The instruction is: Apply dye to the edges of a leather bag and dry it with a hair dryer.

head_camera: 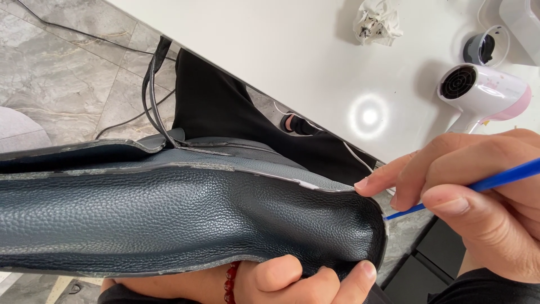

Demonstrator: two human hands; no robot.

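Grey marble floor [62, 73] fills the upper left of the frame, and a white counter [292, 62] runs across the top.

Lower centre, the left hand [298, 278] has its fingers [360, 276] curled tight around the bottom edge of a dark blue-grey leather bag [169, 219], a red bead bracelet [229, 284] at the wrist. At right, the right hand [478, 197] pinches a thin blue tool [495, 181] between thumb and fingers, its forefinger stretched to touch the bag's rim.

The bag lies across the middle of the frame, held off the counter. Its pebbled leather looks soft and pliable, likely to sag, so the firmer seamed edge seems the best place to hold it. That rim looks pale and worn.

On the counter at upper right lie a crumpled tissue [377, 22] and a white and pink hair dryer [484, 93].
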